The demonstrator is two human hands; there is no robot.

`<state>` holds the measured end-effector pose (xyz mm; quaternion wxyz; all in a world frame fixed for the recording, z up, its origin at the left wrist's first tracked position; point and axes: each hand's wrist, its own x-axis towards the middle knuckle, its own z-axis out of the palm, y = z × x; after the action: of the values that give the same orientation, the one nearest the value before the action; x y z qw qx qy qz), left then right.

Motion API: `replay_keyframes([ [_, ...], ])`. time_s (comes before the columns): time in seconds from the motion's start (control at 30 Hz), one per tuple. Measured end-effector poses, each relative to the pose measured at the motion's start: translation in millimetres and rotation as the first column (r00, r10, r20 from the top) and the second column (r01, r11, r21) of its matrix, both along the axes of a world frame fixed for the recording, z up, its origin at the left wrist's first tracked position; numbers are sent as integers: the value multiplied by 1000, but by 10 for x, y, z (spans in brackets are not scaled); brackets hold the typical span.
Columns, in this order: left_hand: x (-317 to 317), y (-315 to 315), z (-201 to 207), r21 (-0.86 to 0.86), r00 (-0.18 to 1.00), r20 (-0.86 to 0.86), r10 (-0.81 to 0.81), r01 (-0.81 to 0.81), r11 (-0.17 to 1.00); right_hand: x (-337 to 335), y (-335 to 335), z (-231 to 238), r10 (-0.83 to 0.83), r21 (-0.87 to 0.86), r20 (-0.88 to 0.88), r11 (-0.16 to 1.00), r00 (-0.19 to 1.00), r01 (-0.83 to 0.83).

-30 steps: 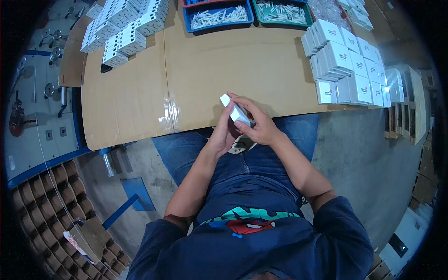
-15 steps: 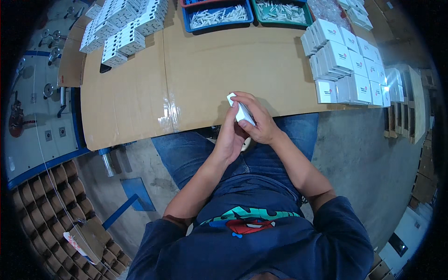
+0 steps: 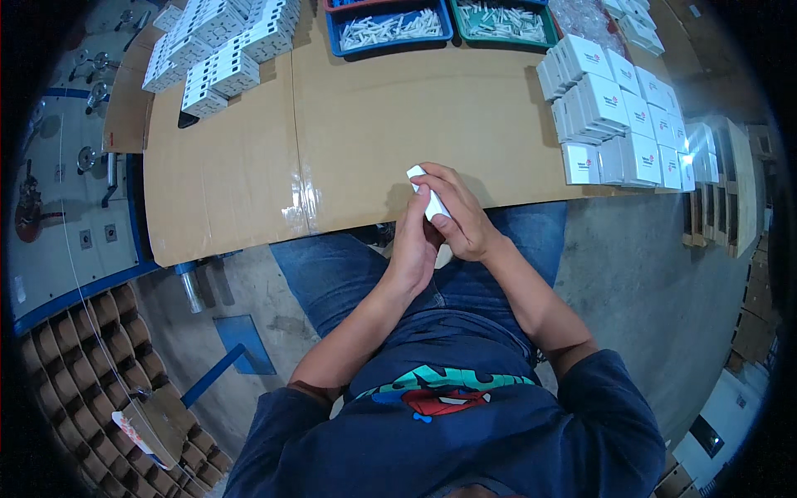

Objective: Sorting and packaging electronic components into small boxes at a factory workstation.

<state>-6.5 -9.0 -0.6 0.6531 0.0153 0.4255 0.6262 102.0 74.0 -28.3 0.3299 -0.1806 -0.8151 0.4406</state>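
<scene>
A small white box [image 3: 428,196] is held between both hands at the near edge of the cardboard-covered table [image 3: 365,124]. My right hand [image 3: 462,217] wraps over the box from the right and above. My left hand [image 3: 412,242] presses against it from the left and below, thumb on its side. Only the box's upper end and one face show between the fingers. Both hands hover over my lap in blue jeans, just in front of the table edge.
Stacked white boxes [image 3: 616,116] fill the table's right side, and more white boxes [image 3: 217,51] lie at the far left. A blue tray [image 3: 388,26] and a green tray [image 3: 503,18] of small white parts stand at the back. Cardboard dividers [image 3: 83,365] lie lower left.
Both hands and the white box have shifted slightly toward the table edge, and the box has turned more upright between the fingers.
</scene>
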Motion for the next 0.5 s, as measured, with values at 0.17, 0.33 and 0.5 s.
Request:
replay_keyframes([
  [0.17,23,3,17,11,1000,1,20,-20,1000,18,6,19,9,-18,5,1000,1000,-9],
  [0.33,26,-10,-50,0,1000,0,14,-14,1000,37,13,15,12,-52,-11,999,1000,-12],
  [0.5,33,2,-63,14,1000,-15,-4,4,1000,46,1,-7,14,-70,-19,997,1000,-15],
])
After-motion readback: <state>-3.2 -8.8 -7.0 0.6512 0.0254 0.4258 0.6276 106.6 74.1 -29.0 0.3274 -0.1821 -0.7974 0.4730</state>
